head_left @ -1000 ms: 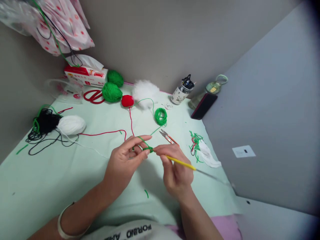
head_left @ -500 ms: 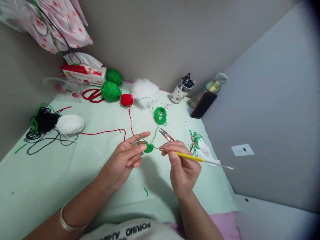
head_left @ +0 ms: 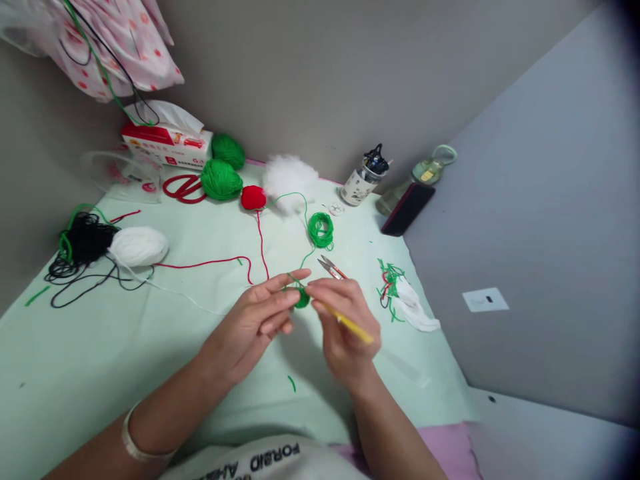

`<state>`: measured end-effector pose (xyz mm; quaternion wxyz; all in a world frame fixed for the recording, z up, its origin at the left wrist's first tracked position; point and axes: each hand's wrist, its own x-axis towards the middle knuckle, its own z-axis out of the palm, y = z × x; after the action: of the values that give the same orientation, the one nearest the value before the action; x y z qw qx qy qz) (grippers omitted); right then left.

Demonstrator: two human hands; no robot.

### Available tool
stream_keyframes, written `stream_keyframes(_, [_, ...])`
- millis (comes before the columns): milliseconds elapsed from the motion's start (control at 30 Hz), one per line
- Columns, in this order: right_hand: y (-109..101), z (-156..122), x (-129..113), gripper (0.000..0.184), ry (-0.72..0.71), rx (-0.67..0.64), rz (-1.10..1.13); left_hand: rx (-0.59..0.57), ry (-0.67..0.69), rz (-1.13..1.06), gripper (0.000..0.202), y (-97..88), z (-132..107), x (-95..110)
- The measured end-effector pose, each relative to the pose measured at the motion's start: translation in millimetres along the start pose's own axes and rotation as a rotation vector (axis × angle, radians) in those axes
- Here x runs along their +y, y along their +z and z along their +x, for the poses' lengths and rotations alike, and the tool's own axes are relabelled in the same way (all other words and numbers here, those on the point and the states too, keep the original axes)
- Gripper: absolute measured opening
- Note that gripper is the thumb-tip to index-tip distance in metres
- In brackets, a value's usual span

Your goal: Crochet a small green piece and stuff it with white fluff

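Between thumb and fingers, my left hand [head_left: 255,317] pinches a small green crochet piece [head_left: 302,298], with green yarn running over the raised index finger. My right hand [head_left: 345,327] is closed around the yellow handle of a crochet hook [head_left: 353,325]; its tip end is hidden at the green piece, and its rear end is blurred. From the work, a green strand leads up to a loose coil of green yarn [head_left: 321,231] on the table. Thread snips [head_left: 332,267] lie just beyond my right fingers.
Green yarn balls [head_left: 221,179], red-handled scissors [head_left: 184,189], a red ball [head_left: 253,197] and white stuffing [head_left: 289,181] lie at the back. White yarn [head_left: 139,246] and black yarn [head_left: 90,239] are left. A pen jar [head_left: 361,183], phone [head_left: 407,210] and yarn scraps [head_left: 393,279] stand or lie right.
My right hand has moved left, closer to my left hand, and the hook has tilted more steeply downward toward me. My left hand has shifted slightly right with the green piece.
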<state>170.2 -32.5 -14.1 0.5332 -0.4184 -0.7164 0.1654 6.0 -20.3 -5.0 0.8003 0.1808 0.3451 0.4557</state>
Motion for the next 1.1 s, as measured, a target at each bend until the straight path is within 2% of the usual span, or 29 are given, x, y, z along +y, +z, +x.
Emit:
stream_keyframes(100, [-1.7,7.5,-1.2,0.019,0.288,0.096,0.307,0.024,0.019,-0.023,0.024,0.7,0.5,3.9])
stream_keyframes(167, [-0.7,10.9,-1.5,0.017,0.391,0.079,0.458,0.006,0.053,0.052,0.026,2.4,-0.7,3.7])
stream_keyframes(300, [2.6,10.9,0.6,0.014,0.443,0.024,0.506,0.014,0.125,0.182,0.03,4.9,-3.4,-0.9])
stream_keyframes(567, [2.7,17.2,-0.6,0.017,0.626,0.097,0.747,0.04,0.14,0.197,0.025,3.8,-2.6,0.1])
stream_keyframes(667, [1.1,19.1,-0.9,0.019,0.632,0.079,0.766,0.049,0.126,0.183,0.025,4.2,-3.6,1.9])
stream_keyframes(800, [-2.7,16.8,0.9,0.022,0.583,0.053,0.679,0.051,0.123,0.182,0.026,5.8,-4.5,4.3])
stream_keyframes(933, [-5.8,12.2,-2.4,0.021,0.445,0.02,0.476,0.059,0.135,0.231,0.025,5.1,-4.4,4.5])
stream_keyframes(1100, [-5.6,6.8,-8.4,0.02,0.192,0.012,0.234,0.096,0.205,0.357,0.028,-1.2,-4.0,-0.2])
